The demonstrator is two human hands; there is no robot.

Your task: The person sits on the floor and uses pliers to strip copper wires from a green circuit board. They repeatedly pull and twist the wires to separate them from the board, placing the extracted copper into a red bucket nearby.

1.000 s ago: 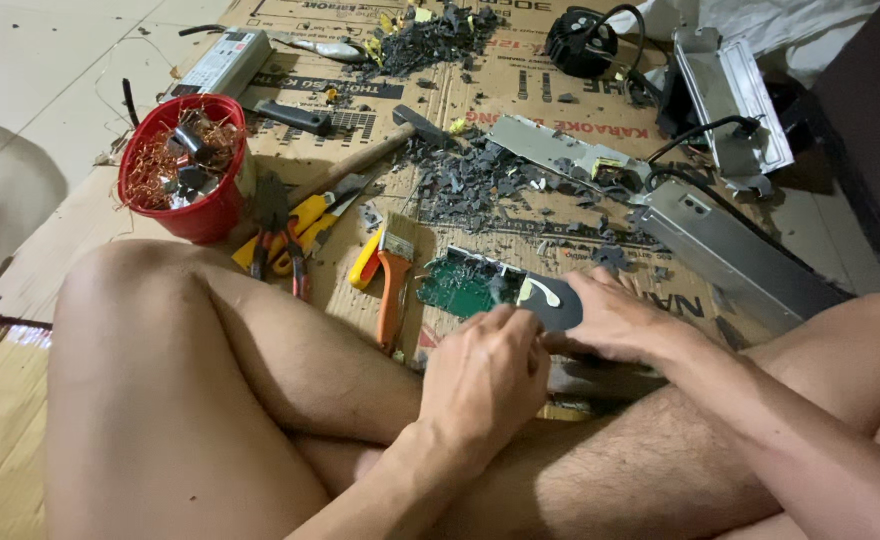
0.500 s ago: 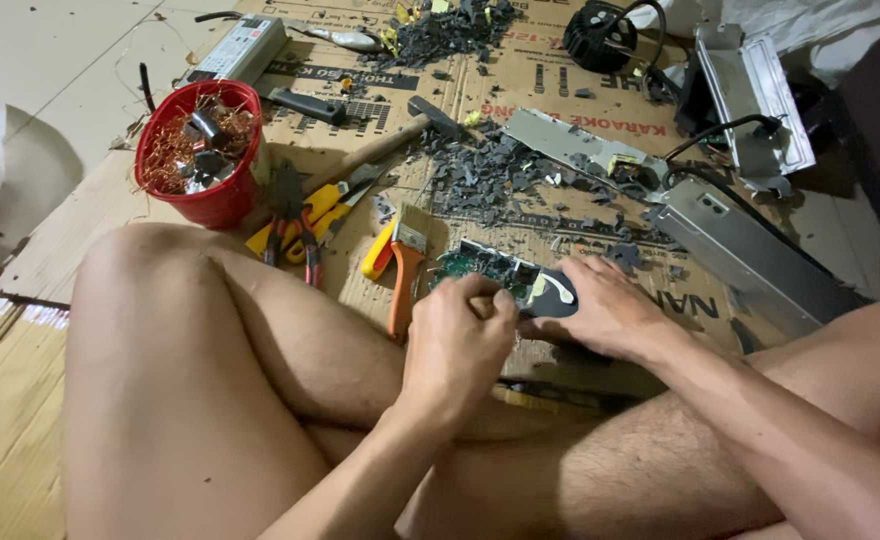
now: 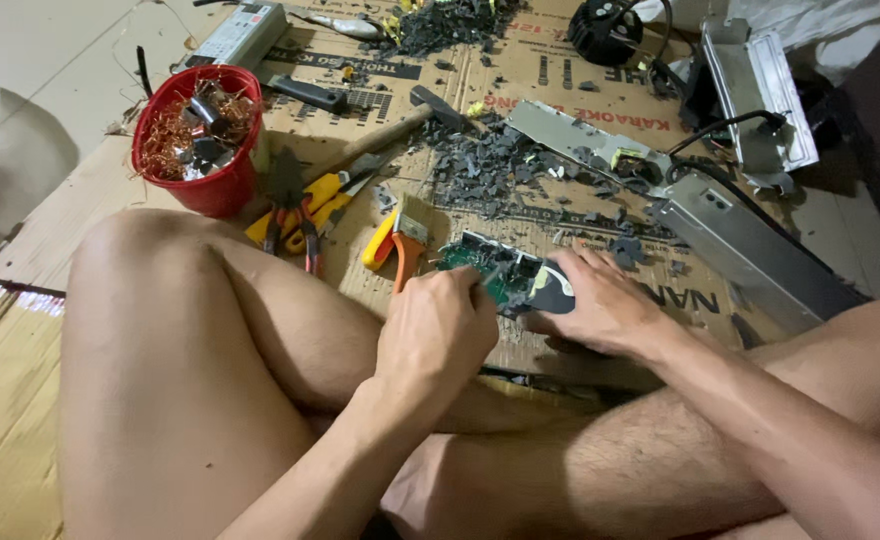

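The person sits cross-legged on flattened cardboard (image 3: 80, 190), bare knees up, both hands busy over a green circuit board (image 3: 487, 262) that lies on the cardboard just ahead of the shins. The board is small and rectangular, studded with little parts along its far edge, with a dark rounded piece carrying a pale patch at its 3 o'clock end. The left hand (image 3: 438, 330) is at the board's 7 o'clock, fingers curled into a tight fist around something thin that pokes toward the board; what it is I cannot tell. The right hand (image 3: 600, 305) sits at 3 o'clock of the board, fingers spread and pressed down on the dark end, pinning it flat.

At 9 o'clock of the board lies an orange-handled tool (image 3: 400, 245), and past it yellow-handled pliers (image 3: 305, 205). A red bucket (image 3: 205, 190) full of copper wire and dark bits stands at 10 o'clock, well apart. A wooden-handled hammer (image 3: 400, 125) lies at 11 o'clock. Grey broken scraps (image 3: 490, 165) are scattered at 12 o'clock, and a long grey metal casing (image 3: 760, 260) lies at 2 o'clock, near the right hand.
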